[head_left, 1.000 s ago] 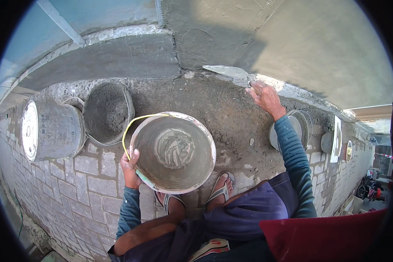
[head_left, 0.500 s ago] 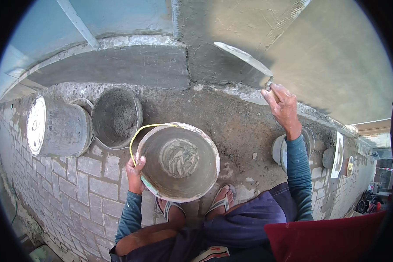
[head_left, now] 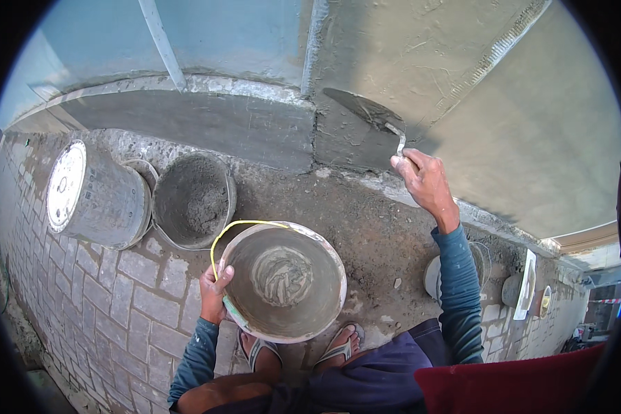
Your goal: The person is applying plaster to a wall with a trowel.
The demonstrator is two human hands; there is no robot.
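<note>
My left hand (head_left: 214,293) grips the rim of a pale bucket (head_left: 314,252) with a yellow handle, held over my sandalled feet; grey mortar (head_left: 283,276) is smeared over its bottom. My right hand (head_left: 428,181) is closed on the handle of a steel trowel (head_left: 355,107). The blade, tipped with its point to the upper left, is at the plastered wall (head_left: 352,145) below the diagonal ridged strip; whether it touches cannot tell.
At the left, an overturned bucket (head_left: 110,203) lies beside a mortar-crusted bucket (head_left: 169,200). At the right are a container (head_left: 433,276) behind my arm, a float (head_left: 526,283) and small tubs (head_left: 510,293). Paving (head_left: 152,303) runs along the wall base; pale-blue panels (head_left: 228,41) rise upper left.
The trowel has moved up from the wall's base onto the plastered face and turned its blade. The view has shifted up the wall; the bucket stays in my left hand.
</note>
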